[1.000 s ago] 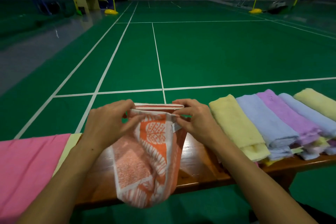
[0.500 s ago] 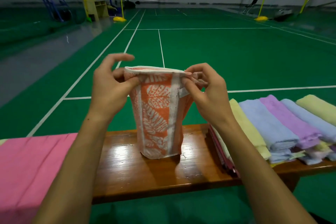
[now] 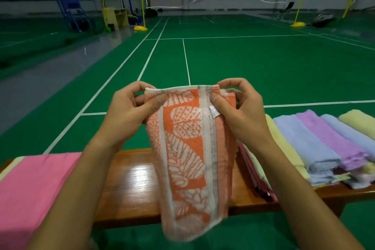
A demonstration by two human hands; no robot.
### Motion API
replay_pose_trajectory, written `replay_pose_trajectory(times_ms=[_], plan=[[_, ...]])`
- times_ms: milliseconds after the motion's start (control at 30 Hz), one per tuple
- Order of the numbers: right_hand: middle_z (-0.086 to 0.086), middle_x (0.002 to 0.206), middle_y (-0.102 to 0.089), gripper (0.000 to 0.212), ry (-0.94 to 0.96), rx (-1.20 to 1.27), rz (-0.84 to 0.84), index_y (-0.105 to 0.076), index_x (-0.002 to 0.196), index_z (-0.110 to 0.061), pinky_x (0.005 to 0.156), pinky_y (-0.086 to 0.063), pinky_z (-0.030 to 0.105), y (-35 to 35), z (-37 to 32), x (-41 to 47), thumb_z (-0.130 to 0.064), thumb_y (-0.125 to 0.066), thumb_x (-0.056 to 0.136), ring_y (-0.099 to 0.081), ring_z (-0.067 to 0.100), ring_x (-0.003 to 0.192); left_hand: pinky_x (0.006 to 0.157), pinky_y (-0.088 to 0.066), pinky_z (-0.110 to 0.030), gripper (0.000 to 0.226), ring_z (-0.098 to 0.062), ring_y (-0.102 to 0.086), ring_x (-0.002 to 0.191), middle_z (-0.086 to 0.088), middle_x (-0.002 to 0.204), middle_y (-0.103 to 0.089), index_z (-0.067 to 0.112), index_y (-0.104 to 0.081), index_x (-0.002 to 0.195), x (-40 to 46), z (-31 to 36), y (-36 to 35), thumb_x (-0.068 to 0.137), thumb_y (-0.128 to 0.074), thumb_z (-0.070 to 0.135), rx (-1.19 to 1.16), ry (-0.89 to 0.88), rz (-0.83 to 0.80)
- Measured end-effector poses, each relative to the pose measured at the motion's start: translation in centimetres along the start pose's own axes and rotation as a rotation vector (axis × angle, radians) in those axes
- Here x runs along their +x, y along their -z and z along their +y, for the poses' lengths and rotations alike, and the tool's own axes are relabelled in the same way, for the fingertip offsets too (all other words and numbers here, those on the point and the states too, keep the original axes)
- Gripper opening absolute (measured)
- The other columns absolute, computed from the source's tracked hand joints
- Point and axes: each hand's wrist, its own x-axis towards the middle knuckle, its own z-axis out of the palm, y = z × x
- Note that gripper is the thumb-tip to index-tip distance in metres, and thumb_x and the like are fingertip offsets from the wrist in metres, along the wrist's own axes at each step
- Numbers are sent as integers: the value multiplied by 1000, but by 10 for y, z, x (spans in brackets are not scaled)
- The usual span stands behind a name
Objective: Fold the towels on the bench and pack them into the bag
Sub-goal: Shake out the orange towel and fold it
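Glossy wooden bench [image 3: 129, 184] on green court floor [image 3: 243, 63], orange towel [image 3: 188, 148] pinched by left hand [image 3: 129, 109] and right hand [image 3: 239, 111], perhaps folded.

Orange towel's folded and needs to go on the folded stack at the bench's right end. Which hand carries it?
Right, probably. The right hand already pinches the orange towel and sits beside the folded towels; the left hand would cross over.

one head-worn view looks forward and down, close over the bench [image 3: 129, 189].
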Motion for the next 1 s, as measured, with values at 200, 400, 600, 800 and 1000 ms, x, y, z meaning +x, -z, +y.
replay_pose_trajectory(times_ms=[200, 400, 600, 800, 1000], plan=[[8, 92, -74, 23, -127, -244, -80, -66, 110, -28, 76, -54, 39, -16, 70, 2, -25, -79, 92, -66, 16, 79, 43, -46, -21, 26, -14, -73, 65, -11, 86, -80, -2, -60, 102, 12, -58, -7, 95, -76, 16, 86, 158, 42], [-16, 91, -67, 24, -266, -455, -108, -64, 115, -32, 83, -58, 44, -40, 157, -6, -36, -75, 94, -67, 8, 89, 63, -67, -38, 29, -39, -77, 89, -21, 101, -76, -4, -55, 108, 22, -161, -30, 99, -72, 18, 83, 387, 92], [-13, 98, -70, 19, -386, -449, -40, -67, 114, -29, 85, -59, 47, -71, 207, -1, -33, -73, 97, -67, 12, 94, 66, -65, -41, 23, -37, -76, 80, -25, 102, -73, 3, -57, 106, 46, -223, -32, 100, -71, 20, 133, 417, 125], [1, 135, -62, 46, -446, -504, -58, -53, 143, -20, 105, -49, 44, -77, 225, 3, -24, -70, 100, -60, 21, 121, 105, -54, -52, 50, -21, -61, 127, 1, 151, -54, 28, -54, 140, 51, -247, -17, 98, -73, 9, 105, 343, 75], [-6, 125, -65, 33, -427, -446, -132, -63, 130, -21, 98, -55, 39, -53, 203, -12, -20, -73, 98, -66, 14, 106, 105, -55, -39, 42, -7, -66, 117, 3, 135, -66, 15, -61, 135, 25, -211, -5, 97, -71, 0, 221, 244, -37]])
